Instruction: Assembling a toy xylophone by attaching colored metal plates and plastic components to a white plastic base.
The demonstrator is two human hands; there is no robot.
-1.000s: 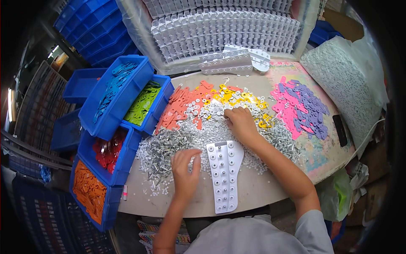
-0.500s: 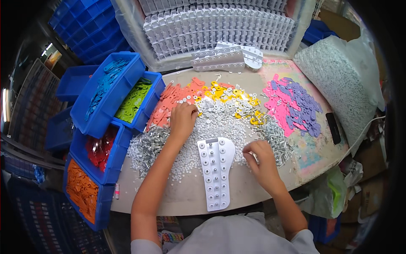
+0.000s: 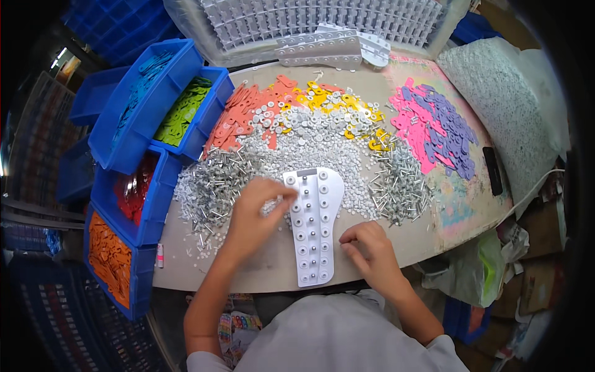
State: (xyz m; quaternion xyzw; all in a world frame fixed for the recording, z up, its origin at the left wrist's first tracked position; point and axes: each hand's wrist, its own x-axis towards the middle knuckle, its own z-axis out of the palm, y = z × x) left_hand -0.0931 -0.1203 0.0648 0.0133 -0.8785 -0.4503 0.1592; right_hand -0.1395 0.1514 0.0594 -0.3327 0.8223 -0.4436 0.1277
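A white foot-shaped plate [image 3: 321,273] lies on the table in front of me, with rows of round white discs and a middle row of metal studs. My left hand [image 3: 257,208] is over its upper left edge, thumb and fingertips pinched together; whatever is between them is too small to make out. My right hand [image 3: 372,248] rests beside the plate's right edge with fingers curled in and thumb close to the forefinger. I cannot see what, if anything, it holds. Beyond the plate spreads a heap of small white discs [image 3: 310,139].
Metal rivets lie in a left pile [image 3: 220,180] and a right pile [image 3: 400,189]. Coral [image 3: 232,118], yellow [image 3: 319,93], pink [image 3: 412,124] and purple [image 3: 449,139] pieces curve behind. Blue bins [image 3: 167,204] line the left; a full bag [image 3: 496,93] and dark phone-like object [image 3: 492,170] sit right.
My left hand has come back from the coral pieces and white discs to the plate's upper left. My right hand has moved nearer the plate. The whole view has shifted with my head.
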